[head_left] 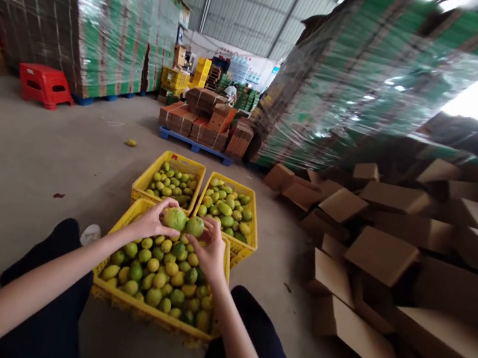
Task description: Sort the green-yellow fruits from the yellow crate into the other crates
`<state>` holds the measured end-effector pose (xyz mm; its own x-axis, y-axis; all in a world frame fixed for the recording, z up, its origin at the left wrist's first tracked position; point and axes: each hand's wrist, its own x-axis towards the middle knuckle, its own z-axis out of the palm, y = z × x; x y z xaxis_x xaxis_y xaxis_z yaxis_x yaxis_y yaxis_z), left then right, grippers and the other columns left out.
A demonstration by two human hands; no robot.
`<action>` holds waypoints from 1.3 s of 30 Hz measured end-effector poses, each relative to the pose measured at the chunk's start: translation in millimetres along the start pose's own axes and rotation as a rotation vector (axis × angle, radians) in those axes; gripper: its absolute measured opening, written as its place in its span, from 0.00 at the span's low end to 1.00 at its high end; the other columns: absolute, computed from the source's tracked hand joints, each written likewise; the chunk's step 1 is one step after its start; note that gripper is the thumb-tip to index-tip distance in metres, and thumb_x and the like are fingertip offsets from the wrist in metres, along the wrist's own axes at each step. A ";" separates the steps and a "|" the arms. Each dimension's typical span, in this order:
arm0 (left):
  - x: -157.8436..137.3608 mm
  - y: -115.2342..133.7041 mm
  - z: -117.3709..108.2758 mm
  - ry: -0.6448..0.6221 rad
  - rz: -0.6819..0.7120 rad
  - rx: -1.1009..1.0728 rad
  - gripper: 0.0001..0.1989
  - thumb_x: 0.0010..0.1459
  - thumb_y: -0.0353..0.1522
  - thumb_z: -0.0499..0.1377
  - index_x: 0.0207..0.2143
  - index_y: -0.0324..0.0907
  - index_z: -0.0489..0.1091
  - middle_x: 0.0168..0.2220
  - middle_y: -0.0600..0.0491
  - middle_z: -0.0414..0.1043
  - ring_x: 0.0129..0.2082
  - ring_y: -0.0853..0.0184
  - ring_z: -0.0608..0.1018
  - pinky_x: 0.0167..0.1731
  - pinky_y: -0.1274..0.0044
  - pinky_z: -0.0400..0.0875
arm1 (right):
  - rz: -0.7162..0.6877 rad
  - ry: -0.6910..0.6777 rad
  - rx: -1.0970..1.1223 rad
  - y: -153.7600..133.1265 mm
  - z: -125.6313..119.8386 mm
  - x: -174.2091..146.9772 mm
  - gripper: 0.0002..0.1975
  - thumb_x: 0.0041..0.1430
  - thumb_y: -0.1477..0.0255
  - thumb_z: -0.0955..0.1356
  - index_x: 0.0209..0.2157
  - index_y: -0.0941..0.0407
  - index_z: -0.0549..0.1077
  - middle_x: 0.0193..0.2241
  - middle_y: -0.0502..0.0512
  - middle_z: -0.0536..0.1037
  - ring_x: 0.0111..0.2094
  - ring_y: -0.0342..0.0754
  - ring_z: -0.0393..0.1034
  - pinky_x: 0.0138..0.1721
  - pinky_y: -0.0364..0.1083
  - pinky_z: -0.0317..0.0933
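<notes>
My left hand (156, 219) is closed round a large green lemon (175, 218), fingers above and thumb below. Beside it, my right hand (211, 249) grips a smaller, darker green lemon (195, 226) between thumb and fingers. Both are held over the far part of a yellow plastic crate (111, 243) between my knees. Heaped in that crate are many yellow and green lemons (159, 280). Two more yellow crates stand just beyond: the left one (139, 187) holds smaller greenish fruit, the right one (255, 230) larger yellow-green fruit. My forearms hide parts of the near crate's sides.
Empty-looking cardboard boxes (382, 255) lie piled on my right. A blue pallet (196, 146) with flattened cartons stands ahead, between tall wrapped stacks (122, 25). A red stool (46, 85) is at the left. One lemon (131, 142) lies on the floor. A person (231, 93) is far back.
</notes>
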<state>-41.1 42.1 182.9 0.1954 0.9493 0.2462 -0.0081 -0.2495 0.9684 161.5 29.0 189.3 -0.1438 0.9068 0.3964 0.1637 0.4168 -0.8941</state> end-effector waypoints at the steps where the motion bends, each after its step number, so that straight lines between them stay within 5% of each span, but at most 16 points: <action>1: 1.3 -7.7 2.7 0.029 -0.022 -0.007 0.30 0.35 0.35 0.74 0.41 0.45 0.64 0.42 0.54 0.66 0.37 0.66 0.73 0.38 0.74 0.68 | 0.005 0.028 -0.005 10.4 2.7 -0.5 0.22 0.48 0.66 0.75 0.44 0.50 0.67 0.40 0.54 0.79 0.38 0.52 0.77 0.38 0.51 0.73; 6: -6.0 -35.7 18.9 0.071 -0.132 0.052 0.29 0.35 0.33 0.74 0.40 0.45 0.65 0.41 0.53 0.68 0.40 0.62 0.73 0.41 0.71 0.69 | 0.077 0.045 -0.088 45.5 6.1 -19.1 0.16 0.50 0.69 0.73 0.42 0.51 0.71 0.39 0.54 0.80 0.37 0.52 0.76 0.38 0.50 0.72; 13: 0.0 -35.7 37.7 0.113 -0.165 0.024 0.29 0.39 0.35 0.73 0.43 0.45 0.64 0.43 0.52 0.69 0.42 0.62 0.74 0.42 0.73 0.69 | 0.112 0.105 -0.165 41.2 -8.3 -20.5 0.17 0.51 0.67 0.74 0.42 0.50 0.71 0.39 0.53 0.80 0.36 0.52 0.76 0.40 0.51 0.71; 25: -20.4 -21.8 16.7 0.270 0.068 0.257 0.27 0.42 0.32 0.73 0.45 0.47 0.69 0.47 0.51 0.71 0.48 0.58 0.74 0.51 0.70 0.68 | 0.143 0.063 0.154 22.5 9.8 -5.1 0.21 0.48 0.65 0.77 0.43 0.50 0.70 0.37 0.51 0.79 0.37 0.51 0.77 0.41 0.50 0.73; 31: -15.1 -12.8 12.0 0.112 -0.059 0.084 0.27 0.39 0.32 0.73 0.43 0.45 0.70 0.47 0.50 0.73 0.49 0.56 0.75 0.48 0.69 0.71 | 0.288 0.017 0.314 18.2 -4.8 -3.9 0.23 0.43 0.61 0.78 0.39 0.51 0.70 0.44 0.54 0.75 0.37 0.50 0.76 0.36 0.48 0.75; 39: -9.5 -16.4 17.2 0.056 -0.182 -0.183 0.27 0.42 0.34 0.73 0.46 0.44 0.70 0.44 0.49 0.75 0.43 0.58 0.77 0.44 0.70 0.72 | 0.250 -0.006 0.244 20.7 -9.8 -12.3 0.20 0.47 0.65 0.77 0.40 0.51 0.69 0.42 0.54 0.73 0.37 0.49 0.73 0.33 0.45 0.72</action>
<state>-25.9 33.9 164.0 0.1556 0.9857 0.0640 -0.1561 -0.0395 0.9869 176.2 27.0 168.0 -0.1348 0.9782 0.1583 -0.0437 0.1537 -0.9872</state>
